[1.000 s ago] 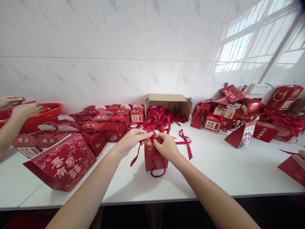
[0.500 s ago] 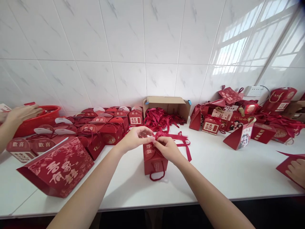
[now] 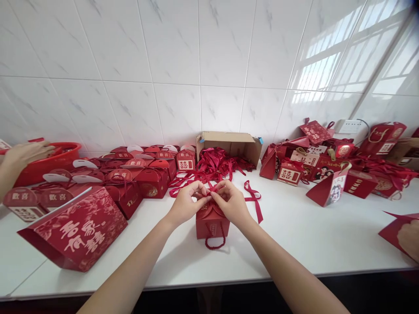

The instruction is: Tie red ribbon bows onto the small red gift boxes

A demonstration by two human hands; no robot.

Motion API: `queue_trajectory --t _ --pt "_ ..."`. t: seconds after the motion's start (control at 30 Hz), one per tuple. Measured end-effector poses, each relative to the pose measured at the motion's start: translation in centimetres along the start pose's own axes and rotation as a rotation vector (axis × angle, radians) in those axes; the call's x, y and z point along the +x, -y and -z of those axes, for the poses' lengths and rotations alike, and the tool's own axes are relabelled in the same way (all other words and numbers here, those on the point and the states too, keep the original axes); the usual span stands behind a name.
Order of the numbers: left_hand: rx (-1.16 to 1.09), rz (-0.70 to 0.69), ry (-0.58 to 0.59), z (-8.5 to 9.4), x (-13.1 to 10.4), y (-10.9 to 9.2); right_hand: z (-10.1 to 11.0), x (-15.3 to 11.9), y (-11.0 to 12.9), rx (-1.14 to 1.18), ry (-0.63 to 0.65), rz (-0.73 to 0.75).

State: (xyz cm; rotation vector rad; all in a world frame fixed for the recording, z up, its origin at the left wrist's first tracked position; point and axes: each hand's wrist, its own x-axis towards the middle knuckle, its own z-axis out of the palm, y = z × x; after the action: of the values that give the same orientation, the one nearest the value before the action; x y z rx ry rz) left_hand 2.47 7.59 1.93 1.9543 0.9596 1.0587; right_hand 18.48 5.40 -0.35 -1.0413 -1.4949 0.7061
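A small red gift box [image 3: 212,223] with a rope handle hanging down its front stands on the white table in front of me. My left hand [image 3: 190,201] pinches red ribbon [image 3: 213,190] at the top of this box. Close beside it, my right hand [image 3: 231,201] also pinches the ribbon, with thumb and forefinger together. The two hands' fingertips nearly meet over the lid. Part of the lid and the ribbon's exact loops are hidden by my fingers. A loose ribbon piece [image 3: 253,198] lies right of the box.
Rows of red boxes [image 3: 152,183] and a large red box [image 3: 78,231] stand left. Behind, a cardboard carton [image 3: 229,137] spills ribbons. More decorated boxes [image 3: 327,187] are at the right. Other people's hands show at the left [image 3: 28,157] and right [image 3: 409,237] edges.
My left hand has closed its fingers onto the ribbon and moved slightly down. My right hand has shifted a little. The ribbon ends that trailed right of the box have been drawn in toward my hands.
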Motion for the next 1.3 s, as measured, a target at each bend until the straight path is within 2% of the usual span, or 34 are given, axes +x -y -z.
queue_trajectory --t 0.17,0.33,0.43,0.53,0.6,0.67,0.8,0.87,0.97,1.13,1.2,1.3 --pt "0.004 -0.041 -0.093 -0.7 0.0 0.8 0.6 -0.4 0.3 -0.252 0.018 0.095" --pt "-0.023 -0.043 -0.154 -0.9 -0.1 1.4 0.7 -0.5 0.2 -0.319 0.013 0.08" --pt "-0.049 -0.057 -0.165 -1.1 -0.1 1.4 0.7 -0.3 0.1 -0.246 0.027 -0.031" --pt "-0.066 -0.07 -0.183 -1.5 0.1 1.4 0.7 -0.1 -0.1 -0.05 0.16 -0.17" --pt "-0.079 -0.074 -0.193 -1.9 0.2 1.5 0.6 0.0 -0.4 0.064 0.221 -0.182" --pt "-0.103 -0.079 -0.219 -2.2 0.4 1.8 0.4 -0.1 -0.7 0.123 0.199 -0.179" --pt "-0.109 -0.096 -0.371 -2.4 0.1 2.1 -0.1 -0.3 -0.9 0.144 0.082 -0.211" --pt "-0.008 -0.103 -0.341 -2.1 -0.3 2.1 -0.2 -0.4 -0.8 0.152 0.074 -0.206" --pt "0.15 -0.072 -0.211 -1.7 -0.9 2.1 0.0 -0.5 -0.3 0.154 0.084 -0.197" --pt "0.11 0.025 -0.175 -1.2 -0.8 1.7 1.4 -0.7 0.0 0.092 0.144 -0.178" --pt "0.1 0.042 -0.159 -0.9 -0.8 1.4 2.2 -0.8 0.0 -0.024 0.17 -0.125" --pt "0.089 0.062 -0.116 -0.5 -0.7 0.7 3.1 -1.0 0.4 -0.253 0.172 0.046"
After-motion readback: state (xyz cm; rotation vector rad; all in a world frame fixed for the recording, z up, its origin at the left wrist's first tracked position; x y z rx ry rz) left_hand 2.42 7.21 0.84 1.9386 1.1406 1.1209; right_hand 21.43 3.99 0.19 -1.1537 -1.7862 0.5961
